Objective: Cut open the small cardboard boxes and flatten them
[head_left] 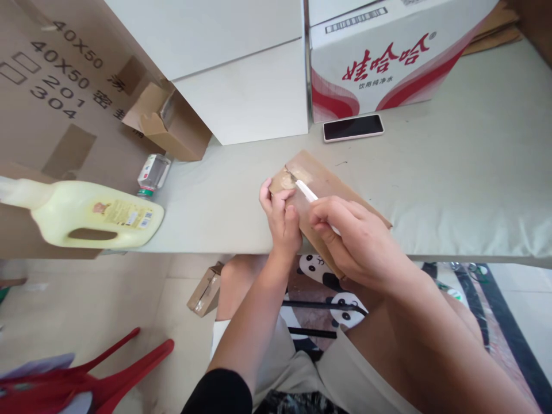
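A small flat cardboard box [328, 181] lies at the table's near edge, its far corner covered with brown tape. My left hand [281, 219] grips the box's left side, thumb on top. My right hand [353, 244] holds a white knife-like tool [307, 192], and its tip touches the taped seam near the far corner. Both hands lie close together over the box.
A phone [353, 127] lies face up beyond the box. White cartons [245, 92] and a red-printed carton [388, 57] stand at the back. A yellow jug [92, 214], a small bottle [153, 174] and an open cardboard box [170, 123] sit left. Red stool [107, 374] below.
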The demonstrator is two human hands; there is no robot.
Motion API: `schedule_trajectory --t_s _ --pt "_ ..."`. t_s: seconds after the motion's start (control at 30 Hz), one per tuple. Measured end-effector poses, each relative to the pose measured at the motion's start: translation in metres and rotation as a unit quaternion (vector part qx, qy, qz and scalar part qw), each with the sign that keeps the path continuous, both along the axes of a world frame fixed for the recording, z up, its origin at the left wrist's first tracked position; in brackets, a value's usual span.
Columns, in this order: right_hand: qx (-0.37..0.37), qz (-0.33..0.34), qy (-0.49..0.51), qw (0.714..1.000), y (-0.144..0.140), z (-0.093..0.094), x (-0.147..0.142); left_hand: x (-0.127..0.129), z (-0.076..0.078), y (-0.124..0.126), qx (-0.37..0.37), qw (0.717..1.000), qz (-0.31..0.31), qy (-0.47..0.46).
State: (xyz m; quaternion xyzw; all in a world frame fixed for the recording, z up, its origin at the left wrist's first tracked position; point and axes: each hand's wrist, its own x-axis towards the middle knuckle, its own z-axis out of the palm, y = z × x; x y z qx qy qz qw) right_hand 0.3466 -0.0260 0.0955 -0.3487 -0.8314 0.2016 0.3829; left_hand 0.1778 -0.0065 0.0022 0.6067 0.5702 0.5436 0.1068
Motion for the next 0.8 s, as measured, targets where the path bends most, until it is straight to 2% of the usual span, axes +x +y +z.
schedule_trajectory --t_s 0.17,0.37,0.57,0.8 --pt "-0.011 -0.054 0.036 0.998 0.0006 -0.0023 0.0009 0.0003 -0.0006 -0.0004 0.010 1.000 -0.007 -0.005" --pt "-0.037 -0.062 0.036 0.997 0.0017 -0.0048 -0.0007 0.0009 -0.0012 0.0002 0.020 0.999 -0.016 -0.023" --pt "-0.015 -0.092 0.084 0.992 -0.0009 -0.0045 -0.0021 -0.0002 -0.0009 0.0003 0.017 1.000 -0.011 -0.005" --pt "-0.023 -0.127 0.102 0.986 -0.0005 -0.0024 -0.0004 -0.0003 -0.0035 0.0008 0.028 0.999 -0.017 -0.022"
